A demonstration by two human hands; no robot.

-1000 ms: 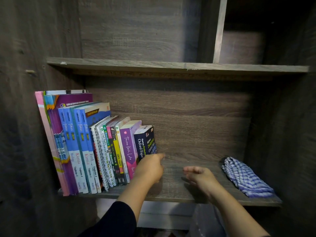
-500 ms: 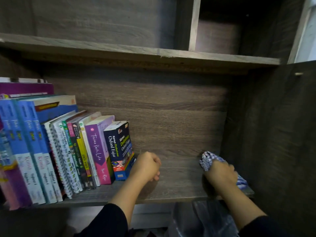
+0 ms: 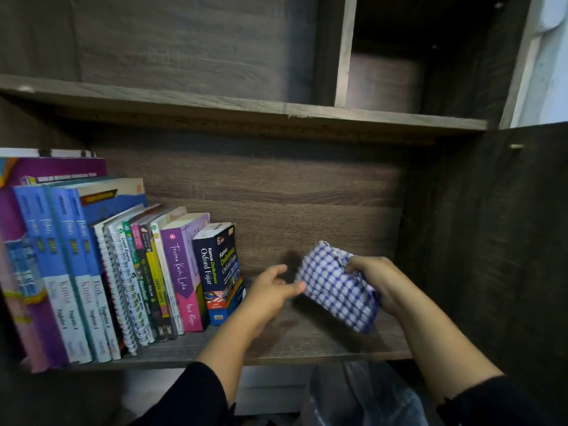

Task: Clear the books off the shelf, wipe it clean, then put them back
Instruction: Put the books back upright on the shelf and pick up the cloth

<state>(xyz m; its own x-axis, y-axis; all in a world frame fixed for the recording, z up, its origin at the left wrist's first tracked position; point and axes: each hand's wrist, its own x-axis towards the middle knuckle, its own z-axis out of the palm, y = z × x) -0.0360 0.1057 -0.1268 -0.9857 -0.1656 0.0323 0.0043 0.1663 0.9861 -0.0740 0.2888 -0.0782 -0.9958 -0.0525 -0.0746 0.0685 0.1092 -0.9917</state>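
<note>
Whereas a second ago the blue-and-white checked cotton cloth [image 3: 336, 285] lay untouched at the right end of the shelf, with both hands held empty near the middle, it is now lifted off the board and bunched in the right hand [image 3: 376, 279], whose fingers are curled round its right edge. Half a second ago that hand had only just been laid on it. The left hand [image 3: 270, 292] is held open, fingers extended toward the cloth, the fingertips at or just touching its left edge; real contact cannot be confirmed. It has been drawn away from the dark blue paperback dictionary [image 3: 219, 272] beside which it was previously loosely closed.

Outward from the hands, the dark grey wood-grain shelf [image 3: 292, 352] is bare on its right half, while the row of upright books [image 3: 101, 272] is kept on its left half, leaning slightly leftward, the dictionary at the row's right end and a spiral-bound notebook [image 3: 123, 290] further in. None of the books appears to have been shifted.

For the task, this is judged to mean that wiping is being prepared with the books not yet cleared: either the bare half is to be wiped first, or the cloth is merely being readied before the books are taken down.
</note>
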